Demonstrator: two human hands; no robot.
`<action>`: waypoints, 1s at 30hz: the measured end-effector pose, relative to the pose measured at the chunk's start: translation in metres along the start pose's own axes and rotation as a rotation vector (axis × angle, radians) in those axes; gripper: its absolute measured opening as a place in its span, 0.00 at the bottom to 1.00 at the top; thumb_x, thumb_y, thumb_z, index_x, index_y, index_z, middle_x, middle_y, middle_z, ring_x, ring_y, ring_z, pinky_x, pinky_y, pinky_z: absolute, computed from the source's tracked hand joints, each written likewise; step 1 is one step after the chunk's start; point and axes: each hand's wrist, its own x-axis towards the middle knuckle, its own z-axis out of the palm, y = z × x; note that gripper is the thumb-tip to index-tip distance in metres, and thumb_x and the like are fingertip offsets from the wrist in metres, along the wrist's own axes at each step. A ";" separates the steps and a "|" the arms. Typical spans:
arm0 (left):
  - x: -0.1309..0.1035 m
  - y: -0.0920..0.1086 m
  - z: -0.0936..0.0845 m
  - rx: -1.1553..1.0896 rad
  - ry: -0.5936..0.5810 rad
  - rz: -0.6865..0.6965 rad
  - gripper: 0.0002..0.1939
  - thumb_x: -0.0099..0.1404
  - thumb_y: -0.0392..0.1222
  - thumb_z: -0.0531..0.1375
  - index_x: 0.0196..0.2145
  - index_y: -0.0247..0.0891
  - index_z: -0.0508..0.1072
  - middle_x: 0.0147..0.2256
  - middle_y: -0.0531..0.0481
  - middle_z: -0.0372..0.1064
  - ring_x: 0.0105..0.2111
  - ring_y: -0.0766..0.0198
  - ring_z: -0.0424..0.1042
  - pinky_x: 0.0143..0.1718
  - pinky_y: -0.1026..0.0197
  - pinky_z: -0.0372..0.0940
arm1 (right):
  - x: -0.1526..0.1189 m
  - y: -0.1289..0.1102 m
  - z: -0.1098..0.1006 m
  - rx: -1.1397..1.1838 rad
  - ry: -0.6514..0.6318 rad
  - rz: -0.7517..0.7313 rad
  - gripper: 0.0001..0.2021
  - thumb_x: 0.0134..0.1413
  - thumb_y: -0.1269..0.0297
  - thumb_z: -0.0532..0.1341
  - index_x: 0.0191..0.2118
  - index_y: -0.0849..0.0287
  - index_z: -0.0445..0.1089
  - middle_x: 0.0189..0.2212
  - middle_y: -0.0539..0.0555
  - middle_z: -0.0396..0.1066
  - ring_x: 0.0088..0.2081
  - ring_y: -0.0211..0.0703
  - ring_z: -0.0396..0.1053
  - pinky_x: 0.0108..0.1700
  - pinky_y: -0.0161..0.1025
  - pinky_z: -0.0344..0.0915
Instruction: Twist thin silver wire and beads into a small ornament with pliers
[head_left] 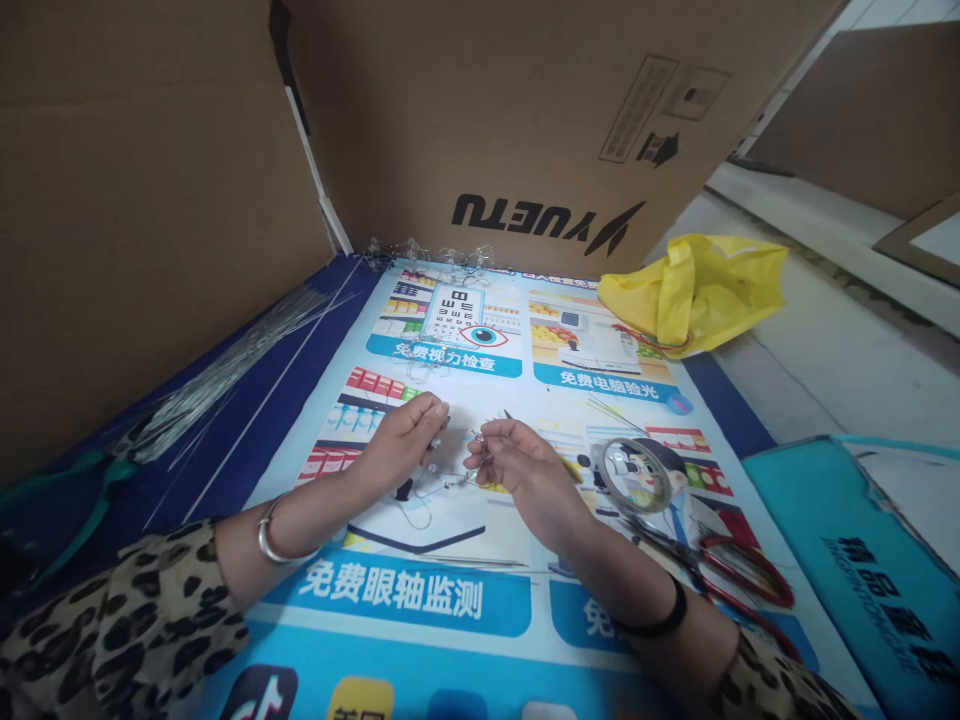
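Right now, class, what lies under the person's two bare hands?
Under the bare left hand and bare right hand is a blue-and-white printed poster; thin silvery wire shows between them. The patches directly beneath both palms are covered, so anything there cannot be seen.

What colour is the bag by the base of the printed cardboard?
The bag is bright yellow; it shows best in the head view.
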 end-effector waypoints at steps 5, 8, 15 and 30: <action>-0.001 -0.002 0.000 0.046 0.027 0.015 0.17 0.66 0.51 0.47 0.24 0.38 0.59 0.19 0.58 0.54 0.18 0.70 0.56 0.20 0.67 0.54 | -0.001 -0.002 0.000 0.012 -0.011 0.009 0.10 0.49 0.58 0.62 0.35 0.58 0.67 0.30 0.52 0.70 0.32 0.40 0.68 0.33 0.38 0.62; -0.001 -0.001 0.000 0.049 0.027 -0.002 0.17 0.65 0.52 0.48 0.24 0.38 0.59 0.18 0.58 0.53 0.18 0.70 0.56 0.20 0.67 0.53 | -0.001 -0.002 0.000 0.019 -0.009 0.015 0.10 0.49 0.57 0.61 0.35 0.58 0.67 0.29 0.52 0.69 0.31 0.39 0.68 0.33 0.38 0.62; 0.000 -0.002 0.001 0.086 0.104 0.003 0.17 0.65 0.52 0.48 0.24 0.39 0.59 0.18 0.58 0.53 0.18 0.69 0.55 0.21 0.66 0.53 | 0.001 0.002 -0.003 -0.017 -0.032 0.011 0.12 0.49 0.55 0.61 0.35 0.59 0.69 0.28 0.51 0.67 0.30 0.38 0.66 0.33 0.37 0.62; 0.001 -0.005 0.000 0.102 0.135 0.019 0.16 0.65 0.51 0.47 0.25 0.39 0.58 0.20 0.57 0.54 0.20 0.68 0.56 0.23 0.66 0.54 | -0.001 0.002 -0.003 -0.208 -0.060 0.015 0.15 0.53 0.50 0.56 0.29 0.58 0.63 0.23 0.48 0.65 0.24 0.33 0.61 0.26 0.33 0.54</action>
